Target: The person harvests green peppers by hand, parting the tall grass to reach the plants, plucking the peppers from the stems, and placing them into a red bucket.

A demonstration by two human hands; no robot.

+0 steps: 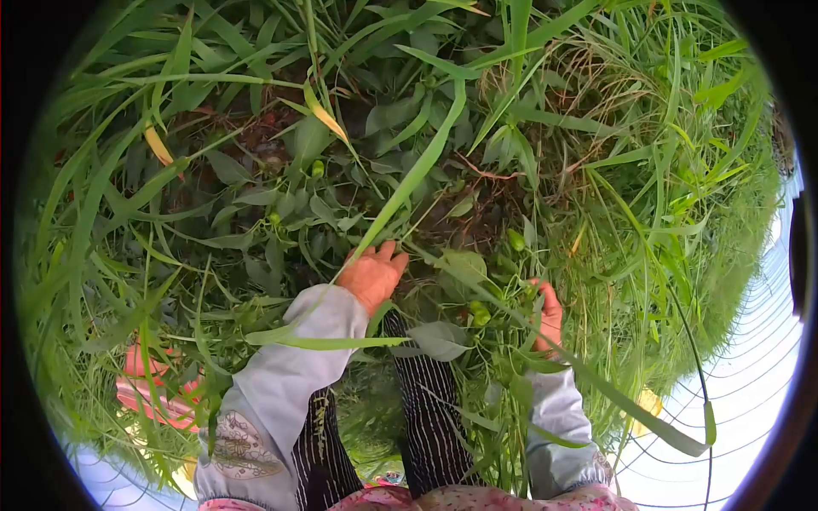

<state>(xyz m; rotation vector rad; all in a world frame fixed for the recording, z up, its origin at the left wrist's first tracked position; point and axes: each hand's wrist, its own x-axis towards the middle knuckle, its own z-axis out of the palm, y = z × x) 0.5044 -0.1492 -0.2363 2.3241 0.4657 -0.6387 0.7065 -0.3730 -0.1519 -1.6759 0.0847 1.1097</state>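
Note:
Among the leaves of low pepper plants, my left hand (375, 274) reaches down left of the middle. Its fingers are slightly apart and bent, and I see nothing held in them. A long grass blade crosses just above it. My right hand (550, 317) is among the stems further right, its fingers curled inward with the tips partly behind leaves. What they hold, if anything, is hidden. Close to its left hang green peppers (480, 313), and another green pepper (516, 239) is just above. A small green pepper (318, 169) hangs further off, above my left hand.
Tall grass (673, 213) crowds in on all sides, and a long blade lies across in front of my right arm. Brown soil (264, 140) shows between plants. A reddish-pink object (153, 396), partly covered by grass, is at the lower left. My striped trousers (426, 400) show below.

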